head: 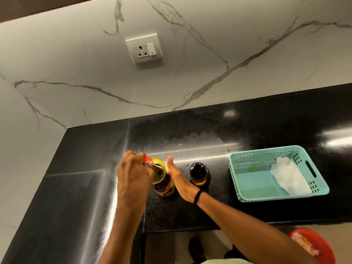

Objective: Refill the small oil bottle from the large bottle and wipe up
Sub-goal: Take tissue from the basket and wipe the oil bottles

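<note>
Two bottles: my left hand (pixel 133 172) gripped the cap (pixel 147 159) of the large bottle (pixel 162 176), my right hand (pixel 175 172) clasped its side; the small oil bottle (pixel 198 173) stood at three o'clock.

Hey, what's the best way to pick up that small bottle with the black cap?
Wrap fingers round its amber body just under the black cap, coming from the near counter edge. The small bottle stands upright; the right hand on the large bottle crowds its left, the teal basket its right.

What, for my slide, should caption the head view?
Left hand grips the red cap of the large bottle, right hand steadies it; small bottle, teal basket nearby.
</note>
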The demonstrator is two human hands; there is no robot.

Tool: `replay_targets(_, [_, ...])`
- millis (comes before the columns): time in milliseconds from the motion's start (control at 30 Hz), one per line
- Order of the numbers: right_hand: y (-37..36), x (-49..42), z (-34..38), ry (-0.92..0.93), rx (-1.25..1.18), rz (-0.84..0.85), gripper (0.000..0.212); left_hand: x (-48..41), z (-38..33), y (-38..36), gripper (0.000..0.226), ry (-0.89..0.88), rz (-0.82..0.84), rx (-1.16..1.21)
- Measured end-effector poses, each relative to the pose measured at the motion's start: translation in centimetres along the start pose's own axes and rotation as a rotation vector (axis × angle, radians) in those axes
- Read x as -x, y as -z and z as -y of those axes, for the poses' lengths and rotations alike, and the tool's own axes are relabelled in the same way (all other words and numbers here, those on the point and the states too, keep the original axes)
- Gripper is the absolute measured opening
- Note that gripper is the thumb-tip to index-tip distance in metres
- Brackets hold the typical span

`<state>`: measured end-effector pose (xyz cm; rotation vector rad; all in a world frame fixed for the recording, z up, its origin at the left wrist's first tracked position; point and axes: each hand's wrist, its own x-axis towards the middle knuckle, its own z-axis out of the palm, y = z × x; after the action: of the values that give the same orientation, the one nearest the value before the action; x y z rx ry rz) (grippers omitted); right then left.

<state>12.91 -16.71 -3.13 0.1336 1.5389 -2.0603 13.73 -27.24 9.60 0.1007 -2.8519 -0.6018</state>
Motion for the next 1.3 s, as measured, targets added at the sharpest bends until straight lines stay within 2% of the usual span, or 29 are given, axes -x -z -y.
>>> replay_targets(167, [-1.6,4.0,-3.6,0.185,-0.109,-0.109,0.070,-0.1,0.0,-0.1,0.015,0.003,0.024,-0.098])
replay_targets(367, [-1.6,3.6,0.7,0.205,-0.123,-0.045,0.053,-0.7,-0.7,-0.8,0.025,0.068,0.036,-0.189])
replay_targets(433, [-1.2,3.0,1.8,0.249,0.021,-0.066,0.045,-0.9,-0.6,-0.9,0.028,0.066,0.045,-0.196])
replay_targets(467, [-1.1,2.6,1.8,0.279,0.156,-0.099,0.053,-0.9,-0.6,-1.0,0.028,0.062,0.045,-0.196])
replay_targets(567, [-1.5,1.4,0.2,0.336,0.525,-0.266,0.093,-1.0,-0.3,-1.0,0.030,0.059,0.035,-0.172])
replay_targets(633, [-1.9,0.7,-0.7,0.390,0.647,-0.387,0.101,-1.0,-0.2,-0.9,0.031,0.037,0.021,-0.177])
replay_targets(700, [-1.6,-0.2,-0.8,0.427,0.757,-0.439,0.102,-1.1,0.1,-0.8,0.031,0.013,0.017,-0.182])
replay_targets(800, [-0.3,-1.1,0.2,0.483,0.859,-0.379,0.100,-1.5,0.4,-0.6,0.023,-0.023,0.035,-0.162])
replay_targets(900, [1.5,-1.6,2.2,0.488,0.879,-0.172,0.093,-1.9,0.6,-0.4,0.025,-0.047,0.050,-0.154])
replay_targets(1033, [3.5,-1.8,5.5,0.359,0.917,0.034,0.078,-2.6,1.2,-0.4,0.024,-0.087,0.048,-0.124])
replay_targets(1133, [3.6,-1.6,6.0,0.296,0.911,0.074,0.083,-3.0,2.0,-0.5,0.033,-0.113,0.109,-0.074])
replay_targets(1200, [2.7,-0.8,5.2,0.272,0.826,0.075,0.092,-3.0,2.3,-0.4,0.036,-0.112,0.135,-0.040])
replay_targets(1300, [-0.1,1.5,2.4,0.256,0.613,-0.066,0.103,-2.7,2.4,-0.5,0.034,-0.107,0.119,-0.037])
